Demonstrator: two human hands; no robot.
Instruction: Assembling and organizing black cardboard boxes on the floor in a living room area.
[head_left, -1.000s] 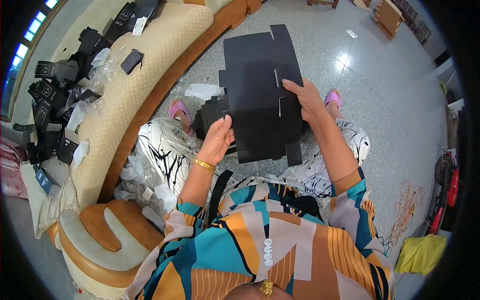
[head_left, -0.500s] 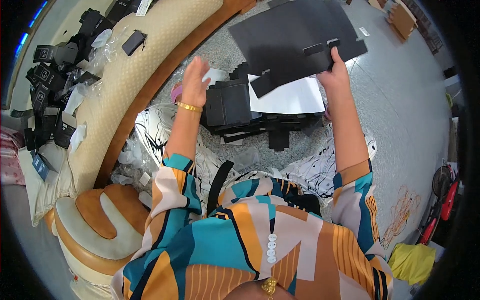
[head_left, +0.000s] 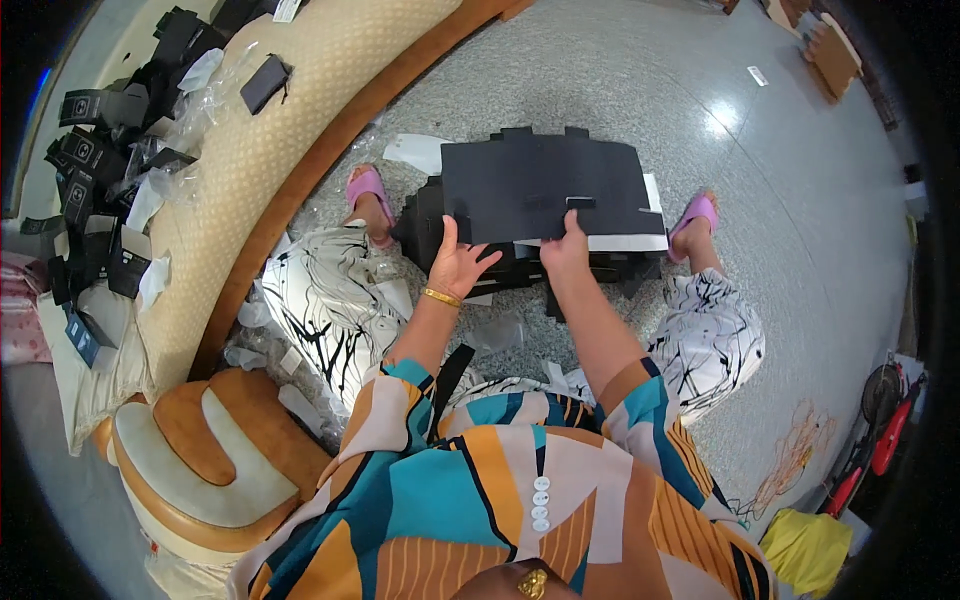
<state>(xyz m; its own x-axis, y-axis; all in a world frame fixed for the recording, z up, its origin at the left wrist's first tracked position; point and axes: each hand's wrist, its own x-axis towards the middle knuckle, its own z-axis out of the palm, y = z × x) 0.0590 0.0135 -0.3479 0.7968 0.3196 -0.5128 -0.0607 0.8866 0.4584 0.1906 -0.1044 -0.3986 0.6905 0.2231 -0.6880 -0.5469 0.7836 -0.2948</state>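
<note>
Both forearms reach forward and down from the lower edge toward the floor between the person's knees. The left hand, with a gold bangle at its wrist, lies with fingers spread and thumb up against the near left edge of a flat black die-cut cardboard sheet; it rests open on the card rather than pinching it. The right hand grips the sheet's near edge at its middle, thumb on top and fingers curled beneath, just below a small slot cut in the card. The sheet lies almost level, on top of a stack of more black flat sheets that sits on the grey speckled floor, with one white sheet showing between them at the right. The number of sheets in the stack cannot be counted. Two feet in pink sandals flank the pile, one to the left and one to the right. Along the curved cream sofa on the left lie many small folded black boxes and clear plastic wrappers, too jumbled to count.
</note>
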